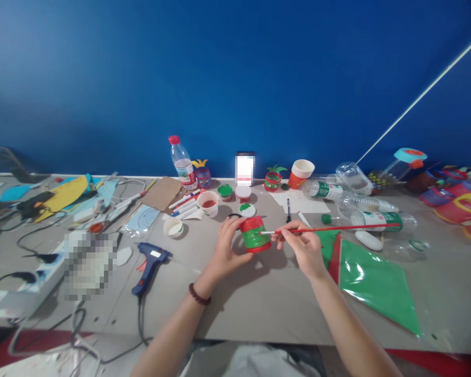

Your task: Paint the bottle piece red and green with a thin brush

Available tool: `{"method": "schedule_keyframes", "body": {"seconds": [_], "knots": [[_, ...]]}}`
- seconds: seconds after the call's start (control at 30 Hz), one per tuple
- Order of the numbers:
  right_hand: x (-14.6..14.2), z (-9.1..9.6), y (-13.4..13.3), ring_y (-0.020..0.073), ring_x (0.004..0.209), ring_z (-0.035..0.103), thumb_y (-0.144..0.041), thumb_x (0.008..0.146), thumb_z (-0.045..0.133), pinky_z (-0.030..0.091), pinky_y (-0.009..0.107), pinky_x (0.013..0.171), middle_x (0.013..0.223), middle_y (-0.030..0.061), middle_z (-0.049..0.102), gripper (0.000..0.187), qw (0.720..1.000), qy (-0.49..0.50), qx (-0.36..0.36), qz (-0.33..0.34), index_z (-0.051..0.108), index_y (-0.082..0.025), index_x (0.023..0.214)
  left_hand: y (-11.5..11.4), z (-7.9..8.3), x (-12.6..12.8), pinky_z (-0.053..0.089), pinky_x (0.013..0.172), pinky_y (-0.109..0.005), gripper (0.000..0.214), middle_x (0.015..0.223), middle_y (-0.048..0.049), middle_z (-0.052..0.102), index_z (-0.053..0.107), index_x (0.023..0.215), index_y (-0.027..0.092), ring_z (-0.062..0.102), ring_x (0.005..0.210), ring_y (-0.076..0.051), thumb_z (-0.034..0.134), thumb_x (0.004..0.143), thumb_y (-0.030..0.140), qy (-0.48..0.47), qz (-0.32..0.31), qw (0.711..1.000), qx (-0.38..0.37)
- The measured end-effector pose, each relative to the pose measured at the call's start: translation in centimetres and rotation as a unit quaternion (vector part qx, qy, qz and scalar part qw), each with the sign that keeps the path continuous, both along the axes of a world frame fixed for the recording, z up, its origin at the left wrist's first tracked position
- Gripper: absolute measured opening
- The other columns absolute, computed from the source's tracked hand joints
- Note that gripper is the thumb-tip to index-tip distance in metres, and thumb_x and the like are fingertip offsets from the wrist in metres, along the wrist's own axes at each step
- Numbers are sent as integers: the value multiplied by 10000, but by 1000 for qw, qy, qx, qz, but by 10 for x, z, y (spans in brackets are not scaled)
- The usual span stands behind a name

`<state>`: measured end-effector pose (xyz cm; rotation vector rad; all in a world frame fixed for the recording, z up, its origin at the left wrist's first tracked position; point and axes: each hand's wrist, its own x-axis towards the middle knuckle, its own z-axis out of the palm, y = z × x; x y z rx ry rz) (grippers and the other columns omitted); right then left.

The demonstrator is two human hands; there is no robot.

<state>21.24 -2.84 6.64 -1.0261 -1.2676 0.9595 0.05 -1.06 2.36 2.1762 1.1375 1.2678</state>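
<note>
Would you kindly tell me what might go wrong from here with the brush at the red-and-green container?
The left hand grips the red-and-green container, so it could smear any wet paint.
The open cup of red liquid beyond that hand might spill if knocked.
The long brush in the right hand crosses a plastic bottle in this view, so a swing might bump it.

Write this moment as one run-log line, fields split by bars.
Left hand: holds red-and-green container | Right hand: holds red paintbrush, tip at container's green band | Nearby: blue glue gun, green packet
</note>
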Motion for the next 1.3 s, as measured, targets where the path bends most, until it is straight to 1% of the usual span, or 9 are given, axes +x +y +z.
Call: {"method": "schedule_keyframes", "body": {"seconds": [0.3, 0.57, 0.63, 0.73, 0.83, 0.9, 1.03, 1.17, 1.3], "knots": [[8, 0, 6, 164, 525, 648, -429, 819, 706, 554, 300, 494, 655, 35, 716, 243, 999, 22, -11, -42, 651, -200, 756, -1, 4, -1, 321, 1169, -559, 731, 1365, -117, 547, 405, 1393, 244, 490, 1325, -306, 747, 747, 238, -10, -22, 1000, 14], [20, -12, 16, 160, 596, 671, -406, 835, 690, 533, 274, 520, 681, 9, 716, 172, 981, 190, -30, -26, 674, -235, 840, -3, 6, -1, 450, 1096, -532, 712, 1399, -101, 528, 368, 1403, 312, 531, 1293, -286, 737, 793, 313, -63, -22, 997, -38], [19, -13, 14, 179, 709, 702, -424, 899, 623, 574, 320, 640, 795, 33, 749, 196, 988, 155, -7, -18, 691, -248, 953, -4, 8, 0, 470, 1081, -532, 719, 1411, -99, 521, 363, 1412, 329, 535, 1289, -289, 743, 802, 339, -71, -24, 996, -51], [16, -13, 8, 238, 1073, 679, -423, 919, 616, 543, 421, 933, 1146, 87, 730, 268, 998, 28, 41, 23, 651, -257, 1127, -5, 10, 0, 466, 1090, -532, 731, 1461, -109, 476, 353, 1436, 322, 496, 1332, -309, 740, 817, 366, -102, -50, 991, -70], [14, -11, 3, 294, 1344, 501, -473, 782, 776, 398, 487, 1125, 1443, 123, 550, 617, 987, -98, 89, 89, 525, -262, 1304, -5, 12, 1, 434, 1121, -525, 770, 1501, -104, 432, 330, 1462, 315, 448, 1375, -327, 748, 817, 364, -143, -101, 981, -89], [13, -8, 1, 308, 1402, 431, -465, 696, 847, 350, 489, 1164, 1512, 135, 468, 801, 976, -153, 100, 114, 455, -264, 1364, -5, 14, 1, 390, 1155, -523, 787, 1529, -97, 400, 320, 1470, 319, 414, 1402, -330, 756, 815, 346, -163, -139, 971, -106], [12, -5, 0, 304, 1408, 424, -392, 757, 813, 343, 486, 1170, 1511, 137, 461, 758, 967, -205, 89, 118, 420, -263, 1392, -6, 19, 1, 316, 1189, -535, 790, 1568, -118, 340, 298, 1486, 302, 360, 1437, -331, 741, 832, 332, -155, -173, 962, -143], [12, -9, 1, 308, 1388, 443, -388, 747, 821, 361, 503, 1152, 1477, 122, 490, 778, 961, -237, 99, 98, 415, -285, 1403, -6, 18, 0, 316, 1176, -543, 918, 1563, -131, 332, 275, 1502, 294, 352, 1428, -343, 807, 758, 373, -129, -131, 975, -127], [11, -15, 4, 319, 1379, 445, -385, 687, 865, 365, 516, 1144, 1452, 111, 515, 837, 948, -280, 127, 82, 431, -302, 1398, -3, 13, -3, 363, 1143, -530, 860, 1504, -130, 395, 342, 1479, 295, 384, 1395, -335, 804, 759, 385, -101, -105, 986, -80]]}}
